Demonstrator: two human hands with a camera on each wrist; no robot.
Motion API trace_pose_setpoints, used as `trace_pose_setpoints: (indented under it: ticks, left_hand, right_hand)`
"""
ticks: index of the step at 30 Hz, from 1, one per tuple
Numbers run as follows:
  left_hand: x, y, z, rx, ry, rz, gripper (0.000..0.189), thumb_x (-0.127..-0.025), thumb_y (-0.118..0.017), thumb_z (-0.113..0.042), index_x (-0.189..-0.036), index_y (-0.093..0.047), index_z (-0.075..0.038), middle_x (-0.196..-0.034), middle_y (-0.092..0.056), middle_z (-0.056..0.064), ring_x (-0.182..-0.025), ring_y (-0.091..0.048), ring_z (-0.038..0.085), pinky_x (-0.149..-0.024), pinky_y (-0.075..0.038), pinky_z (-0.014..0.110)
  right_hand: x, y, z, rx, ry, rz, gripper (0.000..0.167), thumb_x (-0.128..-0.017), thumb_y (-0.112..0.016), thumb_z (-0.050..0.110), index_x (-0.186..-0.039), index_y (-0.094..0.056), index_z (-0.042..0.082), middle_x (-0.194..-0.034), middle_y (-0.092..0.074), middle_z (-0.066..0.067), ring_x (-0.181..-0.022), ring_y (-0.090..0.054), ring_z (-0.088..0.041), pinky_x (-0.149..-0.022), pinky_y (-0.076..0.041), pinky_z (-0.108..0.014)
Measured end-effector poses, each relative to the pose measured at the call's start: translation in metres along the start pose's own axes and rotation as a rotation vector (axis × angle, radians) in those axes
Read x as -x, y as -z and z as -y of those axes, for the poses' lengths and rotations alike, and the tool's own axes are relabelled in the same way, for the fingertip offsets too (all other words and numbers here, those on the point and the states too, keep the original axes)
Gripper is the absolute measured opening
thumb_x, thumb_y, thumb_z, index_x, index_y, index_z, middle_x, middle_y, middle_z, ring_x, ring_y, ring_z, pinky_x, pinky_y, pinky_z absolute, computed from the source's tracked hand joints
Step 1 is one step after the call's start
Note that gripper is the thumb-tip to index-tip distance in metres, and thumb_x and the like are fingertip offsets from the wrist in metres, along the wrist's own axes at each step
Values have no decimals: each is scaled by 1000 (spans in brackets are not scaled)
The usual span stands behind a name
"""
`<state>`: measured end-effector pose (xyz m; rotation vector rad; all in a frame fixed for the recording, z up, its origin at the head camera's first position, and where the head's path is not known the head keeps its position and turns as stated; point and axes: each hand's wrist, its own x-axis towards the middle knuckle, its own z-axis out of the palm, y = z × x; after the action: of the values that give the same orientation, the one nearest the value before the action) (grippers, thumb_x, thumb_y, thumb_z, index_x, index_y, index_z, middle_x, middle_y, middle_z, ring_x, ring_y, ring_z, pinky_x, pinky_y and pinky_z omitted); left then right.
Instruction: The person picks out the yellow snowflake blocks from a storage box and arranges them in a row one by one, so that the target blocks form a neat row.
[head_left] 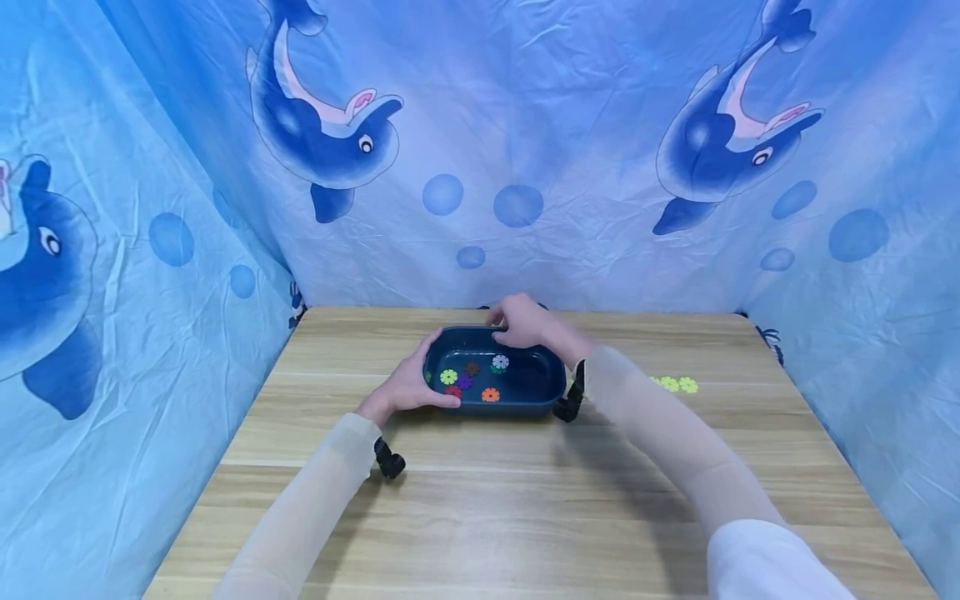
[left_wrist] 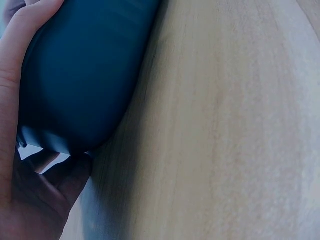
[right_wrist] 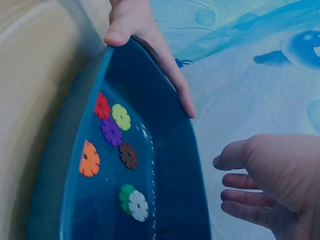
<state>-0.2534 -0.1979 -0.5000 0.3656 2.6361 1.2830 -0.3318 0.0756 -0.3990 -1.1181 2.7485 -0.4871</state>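
A dark blue oblong basin (head_left: 534,379) stands towards the back of the wooden table. My left hand (head_left: 408,382) holds its left end, thumb on the front rim and fingers round the far side. Inside lie notched plastic discs: yellow-green (right_wrist: 121,117), red (right_wrist: 102,105), purple (right_wrist: 111,132), brown (right_wrist: 128,155) and orange (right_wrist: 89,158). A white disc (right_wrist: 138,205) overlaps a green disc (right_wrist: 126,197). Beyond the back rim hovers my right hand (head_left: 522,322). In the right wrist view its fingers are loosely bent, with nothing visible between them.
Several yellow-green discs (head_left: 670,383) lie in a row on the table right of the basin, partly hidden by my right forearm. Blue cloth (head_left: 517,275) with dolphins hangs behind the table (head_left: 480,517) and along both sides.
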Motion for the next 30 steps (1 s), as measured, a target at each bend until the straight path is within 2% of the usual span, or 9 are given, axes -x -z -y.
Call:
trace_pose_setpoints:
  ticks: [7, 14, 18, 21, 23, 25, 28, 30]
  left_hand:
    - [0, 1, -1, -9, 8, 2, 135, -71, -99, -40, -171, -8, -36, -175, -27, 15, -155, -36, 43, -126, -33, 66]
    - [0, 2, -3, 9, -3, 11, 135, -73, -99, -39, -172, -7, -34, -176, -24, 15, -156, -35, 43, -126, -32, 66]
    - [0, 2, -1, 4, 0, 13, 134, -73, -98, -39, -171, -7, -36, -176, -25, 14, -157, -34, 41, -126, -32, 65]
    - [1, 3, 0, 2, -3, 12, 135, -73, -99, -39, -172, -6, -35, -175, -26, 15, -157, -35, 42, -126, -32, 65]
    - [1, 3, 0, 0, -4, 14, 135, -73, -98, -39, -172, -7, -35, -175, -26, 15, -157, -35, 42, -126, -32, 65]
    - [2, 3, 0, 1, -4, 21, 134, -75, -98, -39, -172, -6, -35, -175, -26, 16, -157, -35, 42, -125, -33, 66]
    - [4, 3, -1, 1, -5, 32, 132, -77, -96, -37, -172, -6, -34, -176, -25, 15, -158, -34, 42, -126, -32, 66]
    - [4, 3, -1, 3, -11, 36, 131, -78, -96, -36, -172, -4, -31, -176, -26, 16, -158, -34, 42, -125, -32, 67]
  right_hand:
    - [-13, -12, 14, -7, 20, 46, 30, -103, -69, 20, -128, -76, 6, -126, -77, -11, -115, -71, -27, -103, -58, -43]
    - [-23, -26, 21, -7, 31, 48, 28, -101, -71, 17, -126, -76, 6, -122, -77, -9, -112, -72, -24, -103, -58, -42]
    - [-26, -33, 23, 22, 35, 54, 26, -101, -73, 17, -124, -77, 7, -120, -78, -8, -111, -71, -25, -120, -44, -54]
    - [-29, -37, 26, 33, 51, 51, 25, -100, -73, 16, -122, -78, 7, -118, -78, -9, -111, -72, -26, -125, -29, -68]
    - [-30, -40, 30, 30, 61, 54, 25, -100, -73, 16, -122, -78, 7, -118, -79, -10, -112, -72, -25, -123, -35, -65]
    - [-32, -43, 33, 21, 66, 66, 25, -100, -73, 16, -123, -77, 7, -120, -78, -10, -113, -72, -25, -120, -45, -57]
    - [-34, -49, 39, 15, 75, 92, 27, -101, -73, 17, -125, -77, 7, -122, -78, -10, -115, -72, -24, -105, -58, -43]
    - [-37, -53, 42, 19, 81, 105, 27, -101, -73, 18, -126, -76, 7, -121, -78, -9, -114, -73, -23, -104, -59, -41]
